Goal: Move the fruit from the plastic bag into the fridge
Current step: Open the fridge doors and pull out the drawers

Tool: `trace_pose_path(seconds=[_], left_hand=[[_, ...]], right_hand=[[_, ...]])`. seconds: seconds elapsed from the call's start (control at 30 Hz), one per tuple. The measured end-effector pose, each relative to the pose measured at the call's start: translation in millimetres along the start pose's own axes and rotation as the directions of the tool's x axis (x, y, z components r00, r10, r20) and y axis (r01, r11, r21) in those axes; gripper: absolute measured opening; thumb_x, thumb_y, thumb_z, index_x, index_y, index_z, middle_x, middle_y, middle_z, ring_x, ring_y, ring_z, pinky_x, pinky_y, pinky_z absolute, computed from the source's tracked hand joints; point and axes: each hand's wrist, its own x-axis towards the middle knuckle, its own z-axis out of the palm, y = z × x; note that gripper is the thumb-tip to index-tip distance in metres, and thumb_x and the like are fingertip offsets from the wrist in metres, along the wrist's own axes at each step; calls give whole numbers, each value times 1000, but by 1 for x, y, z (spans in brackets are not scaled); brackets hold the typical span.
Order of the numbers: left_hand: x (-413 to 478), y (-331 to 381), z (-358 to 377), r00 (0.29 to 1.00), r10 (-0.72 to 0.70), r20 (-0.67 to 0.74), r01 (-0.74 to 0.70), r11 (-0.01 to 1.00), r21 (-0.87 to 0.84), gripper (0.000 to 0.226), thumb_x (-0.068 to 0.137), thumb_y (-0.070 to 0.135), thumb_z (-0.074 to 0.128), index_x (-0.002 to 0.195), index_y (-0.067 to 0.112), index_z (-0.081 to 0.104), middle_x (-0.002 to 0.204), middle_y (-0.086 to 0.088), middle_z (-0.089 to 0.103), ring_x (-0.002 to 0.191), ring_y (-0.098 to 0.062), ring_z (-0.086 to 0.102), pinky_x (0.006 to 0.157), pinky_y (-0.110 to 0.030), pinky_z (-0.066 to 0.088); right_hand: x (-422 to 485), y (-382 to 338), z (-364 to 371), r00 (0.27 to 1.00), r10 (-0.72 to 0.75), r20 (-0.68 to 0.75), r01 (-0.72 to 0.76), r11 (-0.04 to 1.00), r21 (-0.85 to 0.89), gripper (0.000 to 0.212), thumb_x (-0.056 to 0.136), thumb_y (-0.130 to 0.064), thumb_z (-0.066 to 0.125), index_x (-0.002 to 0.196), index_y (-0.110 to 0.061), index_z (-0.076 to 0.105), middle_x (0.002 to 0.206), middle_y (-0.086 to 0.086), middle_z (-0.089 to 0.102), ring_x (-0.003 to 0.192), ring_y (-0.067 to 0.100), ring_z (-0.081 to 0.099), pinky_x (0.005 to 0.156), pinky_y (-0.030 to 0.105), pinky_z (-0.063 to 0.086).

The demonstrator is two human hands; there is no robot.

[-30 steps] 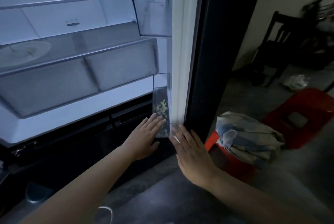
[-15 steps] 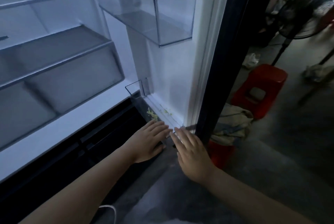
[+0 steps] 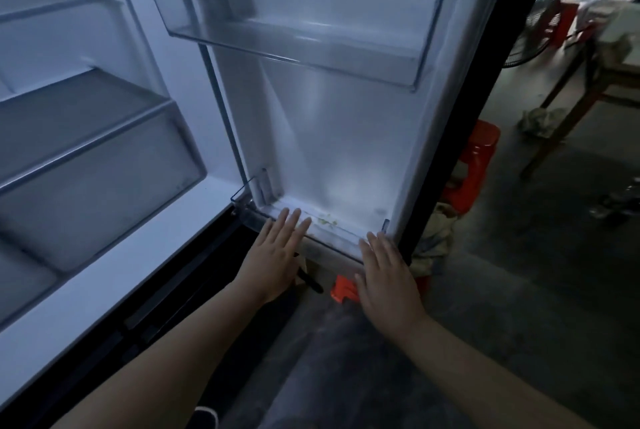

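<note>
The left hand (image 3: 273, 255) is flat, with its fingers straight and close together. Its fingertips touch the left end of the low bin (image 3: 332, 238), a clear tray at the bottom of the door (image 3: 346, 138). The right hand (image 3: 386, 276) is flat too, fingers straight, and it rests against the right end of the same bin. Neither hand holds anything — both just lie open on the clear front wall. The two hands are well apart, one at each end.

Between them, inside the low bin, lie some tiny green bits (image 3: 327, 221). Under the door, just beside the right hand, a red piece (image 3: 343, 290) peeks out, and a small black thing (image 3: 310, 281) sits near the left hand.

Higher up on the door hangs a second clear tray, the top bin (image 3: 294, 48).

The fridge (image 3: 104, 255) stands wide open on the left. Inside it a shelf (image 3: 69, 110) sits above a big clear drawer (image 3: 97, 193).

On the right, past the dark edge of the door, a red stool (image 3: 478, 158) stands on the gray floor (image 3: 519, 290). A crumpled cloth (image 3: 436, 234) lies low down by the door edge, near the stool. Farther back there is a wooden table (image 3: 616, 72) and, beside it, a round fan (image 3: 530, 34) — both look blurry.
</note>
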Motion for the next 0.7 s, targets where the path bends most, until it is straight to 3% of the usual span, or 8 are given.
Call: trace_pose_path(seconds=[0.13, 0.2, 0.27, 0.33, 0.53, 0.63, 0.7], left_hand=[[21, 7, -5, 999, 33, 17, -33, 999, 38, 74, 79, 32, 27, 149, 18, 11, 154, -11, 25, 143, -29, 20, 113, -50, 12], [28, 13, -3, 999, 52, 0, -52, 998, 31, 74, 83, 32, 29, 150, 20, -1, 158, -10, 14, 145, -29, 11, 114, -48, 3], [37, 18, -1, 999, 47, 27, -49, 997, 54, 85, 88, 29, 41, 145, 23, -22, 159, -8, -7, 146, -28, -4, 115, -48, -5], [47, 24, -4, 999, 30, 38, -32, 997, 72, 90, 91, 27, 44, 140, 24, -30, 158, -6, -16, 145, -28, -9, 115, -48, -9], [82, 44, -15, 993, 24, 119, -26, 1000, 14, 76, 97, 33, 33, 146, 21, -24, 156, -6, -23, 144, -28, -14, 115, -48, -10], [98, 48, -16, 991, 25, 128, -26, 1000, 7, 70, 98, 29, 27, 146, 21, -24, 156, -5, -23, 144, -27, -15, 116, -47, -8], [108, 50, -15, 992, 18, 127, -19, 1000, 7, 73, 97, 26, 29, 145, 20, -25, 155, -5, -24, 144, -26, -17, 116, -47, -9]], right_hand=[[25, -17, 9, 997, 68, -32, -69, 997, -27, 67, 73, -30, 72, 131, -5, 50, 139, 16, 49, 130, 33, 43, 106, 54, 34], [36, -14, 14, 995, 93, -47, -96, 994, -45, 70, 67, -34, 76, 128, -7, 53, 135, 16, 51, 128, 34, 45, 107, 58, 26], [45, -3, 17, 992, 109, -62, -113, 991, -75, 72, 64, -35, 78, 126, -7, 54, 134, 18, 51, 127, 36, 44, 109, 56, 17], [53, 12, 18, 992, 106, -76, -114, 988, -106, 72, 65, -35, 79, 126, -7, 54, 134, 20, 50, 126, 38, 44, 110, 53, 14], [89, 51, 21, 984, 175, 42, -163, 967, -197, 78, 72, -47, 70, 134, -6, 46, 140, 23, 43, 134, 40, 35, 114, 55, 18], [104, 66, 21, 986, 150, 71, -129, 962, -239, 79, 81, -49, 60, 142, -6, 33, 149, 23, 28, 141, 37, 19, 116, 50, 2], [116, 75, 21, 989, 129, 65, -109, 962, -251, 80, 82, -48, 59, 143, -5, 30, 150, 23, 26, 142, 37, 15, 116, 50, -1]])
